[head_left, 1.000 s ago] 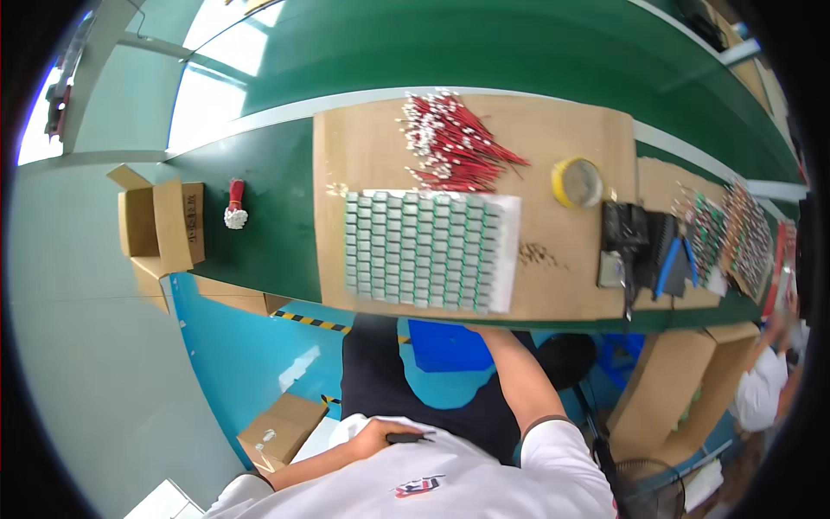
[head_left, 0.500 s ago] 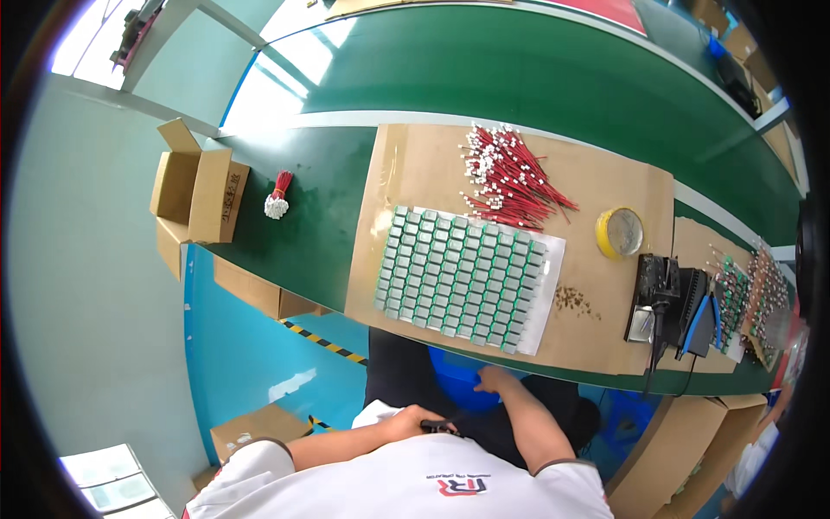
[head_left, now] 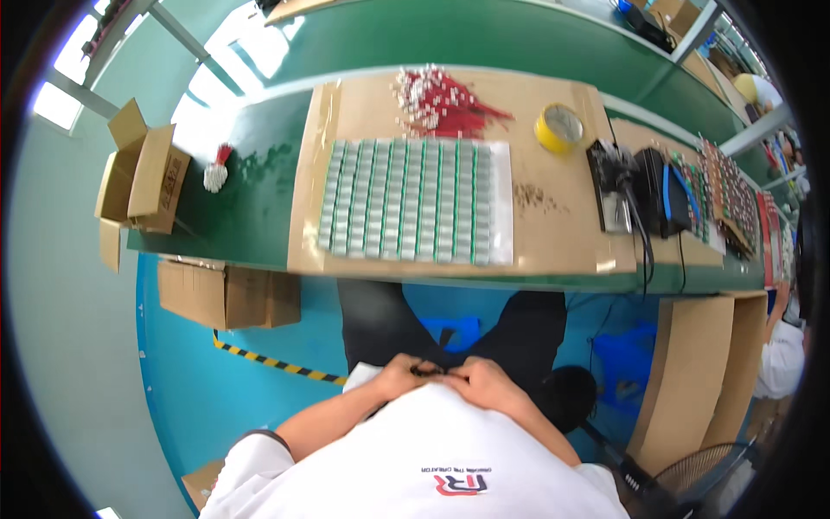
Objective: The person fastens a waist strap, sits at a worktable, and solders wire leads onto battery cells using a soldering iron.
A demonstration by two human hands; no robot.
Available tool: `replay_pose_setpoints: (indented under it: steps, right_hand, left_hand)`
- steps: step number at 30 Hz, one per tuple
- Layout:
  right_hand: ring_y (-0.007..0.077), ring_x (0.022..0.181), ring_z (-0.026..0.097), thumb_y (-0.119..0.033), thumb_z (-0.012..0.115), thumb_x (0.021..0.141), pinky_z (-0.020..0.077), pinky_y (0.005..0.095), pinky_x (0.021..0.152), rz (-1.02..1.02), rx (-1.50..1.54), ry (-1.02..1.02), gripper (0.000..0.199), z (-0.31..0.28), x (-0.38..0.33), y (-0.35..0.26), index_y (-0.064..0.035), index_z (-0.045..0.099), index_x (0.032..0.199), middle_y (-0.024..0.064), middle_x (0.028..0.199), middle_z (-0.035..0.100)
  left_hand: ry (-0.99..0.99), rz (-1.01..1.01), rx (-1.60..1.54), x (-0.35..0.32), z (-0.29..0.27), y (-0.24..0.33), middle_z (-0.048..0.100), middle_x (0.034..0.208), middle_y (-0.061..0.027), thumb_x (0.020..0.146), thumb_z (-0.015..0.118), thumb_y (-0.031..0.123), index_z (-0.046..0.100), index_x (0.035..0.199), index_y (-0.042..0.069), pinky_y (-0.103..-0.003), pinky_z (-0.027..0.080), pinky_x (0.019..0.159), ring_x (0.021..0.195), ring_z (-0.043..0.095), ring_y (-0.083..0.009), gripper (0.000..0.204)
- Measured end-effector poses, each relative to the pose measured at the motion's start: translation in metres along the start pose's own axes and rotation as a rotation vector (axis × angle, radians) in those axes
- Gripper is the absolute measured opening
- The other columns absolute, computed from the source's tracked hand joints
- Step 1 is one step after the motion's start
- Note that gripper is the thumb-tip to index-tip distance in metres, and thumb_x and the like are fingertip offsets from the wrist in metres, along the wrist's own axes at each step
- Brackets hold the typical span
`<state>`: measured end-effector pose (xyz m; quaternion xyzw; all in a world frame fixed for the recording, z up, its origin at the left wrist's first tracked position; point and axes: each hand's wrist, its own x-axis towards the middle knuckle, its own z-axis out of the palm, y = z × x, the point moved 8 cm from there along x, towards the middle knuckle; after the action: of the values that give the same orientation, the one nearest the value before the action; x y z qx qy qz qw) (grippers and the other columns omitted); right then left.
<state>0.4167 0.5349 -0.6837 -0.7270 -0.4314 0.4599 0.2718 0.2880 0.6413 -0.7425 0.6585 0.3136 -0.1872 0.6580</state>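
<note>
Both hands are at my waist, just in front of the hem of my white shirt (head_left: 406,450). My left hand (head_left: 402,375) is closed, its fingers curled around a small dark thing (head_left: 424,370) whose kind I cannot make out. Close beside it, my right hand (head_left: 482,381) is closed too, fingertips at the shirt's front edge; what they grip is hidden. Beyond my lap, a block of grey cells with green edges (head_left: 406,201) lies in rows on a white sheet (head_left: 501,208) on the bench. Behind it is a pile of red wires with white connectors (head_left: 445,99).
A cardboard sheet (head_left: 571,251) covers part of the green bench. On it are a yellow tape roll (head_left: 558,128) and a black soldering station (head_left: 661,190) with a cable. An open carton (head_left: 156,182) and a wire bundle (head_left: 217,169) are left. A fan (head_left: 705,476) stands low right.
My right hand has come from over my lap to my waist, beside the left. The view has shifted, so the bench appears higher and further left. My knees are spread wider in view.
</note>
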Motion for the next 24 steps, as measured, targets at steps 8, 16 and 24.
replay_pose_setpoints:
  steps: [8, 16, 24]
  right_hand:
    - [0.0269, 0.079, 0.067, -0.014, 0.077, 0.093, 0.0524, 0.0359, 0.072, -0.071, 0.273, 0.236, 0.018, 0.020, -0.028, 0.013, -0.0014, 0.080, 0.105, 0.0155, 0.085, 0.069]
    - [0.0119, 0.072, 0.067, -0.006, 0.063, 0.103, 0.0545, 0.0279, 0.067, -0.118, 0.323, 0.449, 0.011, 0.012, -0.039, -0.003, 0.0021, 0.067, 0.109, 0.0118, 0.092, 0.077]
    - [0.0208, 0.076, 0.075, -0.019, 0.086, 0.088, 0.0585, 0.0326, 0.072, -0.264, 0.213, 0.336, 0.028, 0.019, -0.017, -0.029, 0.0008, 0.077, 0.106, 0.0147, 0.093, 0.079]
  left_hand:
    - [-0.024, 0.093, -0.093, -0.012, 0.008, 0.001, 0.074, 0.088, -0.0045, 0.096, 0.082, 0.024, 0.078, 0.107, 0.000, -0.029, 0.053, 0.075, 0.083, 0.064, -0.0079, 0.027]
    - [-0.139, -0.019, -0.560, -0.023, 0.013, -0.007, 0.061, 0.071, -0.0060, 0.110, 0.024, 0.070, 0.058, 0.139, -0.002, -0.026, 0.036, 0.037, 0.039, 0.044, -0.0122, 0.085]
    - [-0.155, -0.019, -0.174, -0.020, 0.021, 0.014, 0.068, 0.126, -0.0114, 0.111, 0.022, 0.069, 0.058, 0.150, 0.007, -0.024, 0.050, 0.064, 0.082, 0.065, -0.0110, 0.082]
